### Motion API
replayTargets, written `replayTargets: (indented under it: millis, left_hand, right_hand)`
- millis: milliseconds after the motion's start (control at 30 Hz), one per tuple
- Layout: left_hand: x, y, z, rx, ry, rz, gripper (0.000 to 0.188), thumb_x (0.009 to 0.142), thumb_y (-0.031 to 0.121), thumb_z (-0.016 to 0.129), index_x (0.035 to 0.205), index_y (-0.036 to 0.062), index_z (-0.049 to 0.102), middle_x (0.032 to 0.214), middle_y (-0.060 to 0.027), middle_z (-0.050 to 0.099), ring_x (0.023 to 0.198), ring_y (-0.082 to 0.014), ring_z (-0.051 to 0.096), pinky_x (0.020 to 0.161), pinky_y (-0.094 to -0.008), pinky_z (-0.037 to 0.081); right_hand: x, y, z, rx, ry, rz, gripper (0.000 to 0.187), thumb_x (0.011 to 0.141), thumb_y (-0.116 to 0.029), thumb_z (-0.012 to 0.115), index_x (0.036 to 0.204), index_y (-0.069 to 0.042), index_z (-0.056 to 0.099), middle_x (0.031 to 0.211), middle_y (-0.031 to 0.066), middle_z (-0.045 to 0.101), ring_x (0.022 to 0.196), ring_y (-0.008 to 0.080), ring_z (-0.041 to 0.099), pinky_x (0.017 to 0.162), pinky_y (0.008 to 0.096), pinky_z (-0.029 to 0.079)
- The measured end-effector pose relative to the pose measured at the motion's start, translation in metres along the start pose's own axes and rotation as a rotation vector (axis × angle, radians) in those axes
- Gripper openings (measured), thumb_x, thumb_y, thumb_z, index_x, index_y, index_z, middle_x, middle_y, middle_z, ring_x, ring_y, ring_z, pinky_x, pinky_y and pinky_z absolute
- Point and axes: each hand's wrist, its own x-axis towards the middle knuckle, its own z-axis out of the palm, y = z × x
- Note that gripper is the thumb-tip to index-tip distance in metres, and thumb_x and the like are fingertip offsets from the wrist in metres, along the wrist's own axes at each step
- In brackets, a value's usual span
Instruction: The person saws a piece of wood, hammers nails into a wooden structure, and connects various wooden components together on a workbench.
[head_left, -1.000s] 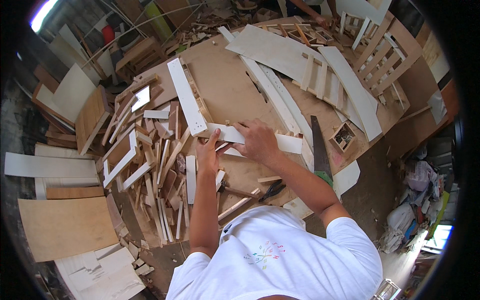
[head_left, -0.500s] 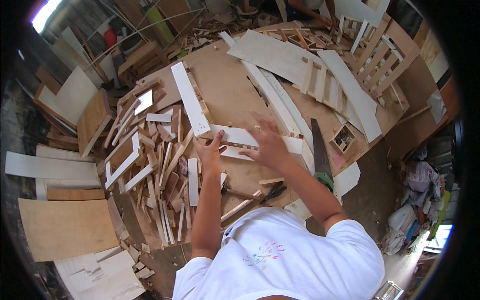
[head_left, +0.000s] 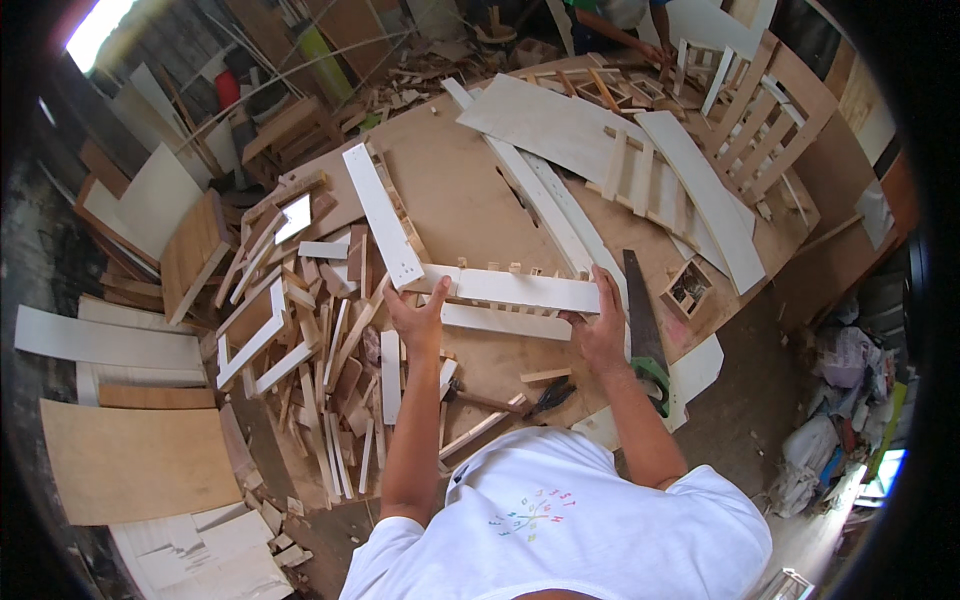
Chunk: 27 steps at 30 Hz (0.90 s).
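Observation:
Between my two hands lies a white wooden board (head_left: 525, 289) with small wooden pegs or slats showing along its edges. My left hand (head_left: 416, 316) is closed round its left end, near the corner where a second long white board (head_left: 383, 215) meets it at an angle. Round the right end my right hand (head_left: 602, 325) is closed, the thumb on the near side. Just nearer to me, another white strip (head_left: 506, 321) runs along below the board. The undersides of the gripped board are hidden.
A handsaw (head_left: 643, 305) with a green handle lies right of my hand, beside a small nail box (head_left: 687, 288). Near my body are a hammer (head_left: 487, 401) and dark pliers (head_left: 551, 396). Wood offcuts (head_left: 335, 370) pile up at left. Another person's hands (head_left: 655, 52) work at the far edge.
My right hand has moved right, from over the board's middle to its right end, and now grips it. My left hand stays at the left end.

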Motion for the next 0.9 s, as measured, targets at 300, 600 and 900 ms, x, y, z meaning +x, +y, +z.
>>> replayTargets:
  millis: [300, 600, 900]
  left_hand:
    - [0.019, -0.007, 0.009, -0.208, -0.01, -0.11, 0.049, 0.093, 0.028, 0.071, 0.131, 0.0019, 0.055, 0.117, -0.0118, 0.064, 0.105, -0.0214, 0.063, 0.09, -0.0357, 0.051]
    - [0.047, 0.07, 0.038, -0.143, -0.172, 0.336, 0.041, 0.088, 0.009, 0.064, 0.127, -0.0026, 0.055, 0.113, -0.0118, 0.059, 0.098, -0.019, 0.059, 0.079, -0.0319, 0.051]
    - [0.081, 0.152, 0.069, 0.316, -0.383, 0.534, 0.023, 0.093, 0.014, 0.062, 0.112, -0.0001, 0.063, 0.091, -0.0127, 0.063, 0.088, -0.0261, 0.059, 0.078, -0.0395, 0.049]
  right_hand:
    - [0.016, 0.014, 0.0, 0.077, 0.042, 0.008, 0.09, 0.074, -0.032, 0.089, 0.148, -0.005, 0.047, 0.145, 0.0215, 0.051, 0.133, 0.0366, 0.053, 0.11, 0.0447, 0.047]
    - [0.021, 0.017, -0.01, 0.34, 0.047, 0.19, 0.074, 0.084, -0.043, 0.083, 0.141, -0.004, 0.057, 0.126, 0.0123, 0.066, 0.112, 0.0208, 0.064, 0.093, 0.0343, 0.055]
    - [-0.015, 0.037, 0.033, 0.828, -0.084, 0.701, 0.061, 0.094, -0.038, 0.076, 0.144, -0.008, 0.057, 0.118, 0.0056, 0.069, 0.102, 0.0138, 0.065, 0.091, 0.0294, 0.055]
